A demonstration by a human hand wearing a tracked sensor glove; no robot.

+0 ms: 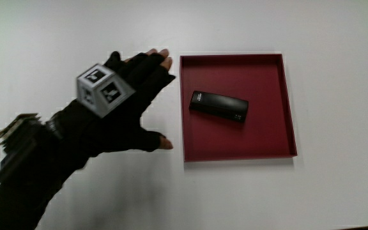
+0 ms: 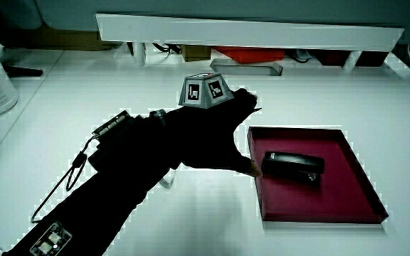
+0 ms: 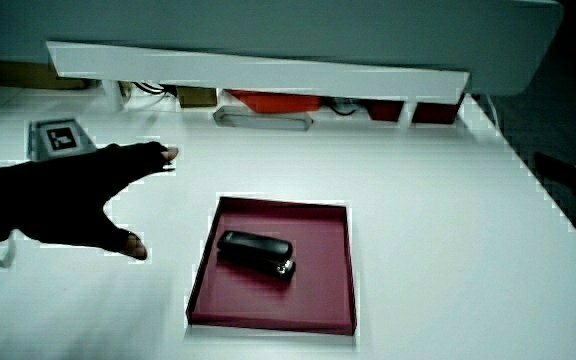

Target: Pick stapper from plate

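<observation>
Main view has my hand spread wide and empty just beside the red plate, thumb apart from fingers, probably readying to span the black stapler lying flat inside.

Even overhead light leaves the glossy white worktop bright and nearly shadowless; the black-gloved hand reads as a dark, detail-poor mass in both side views.
</observation>
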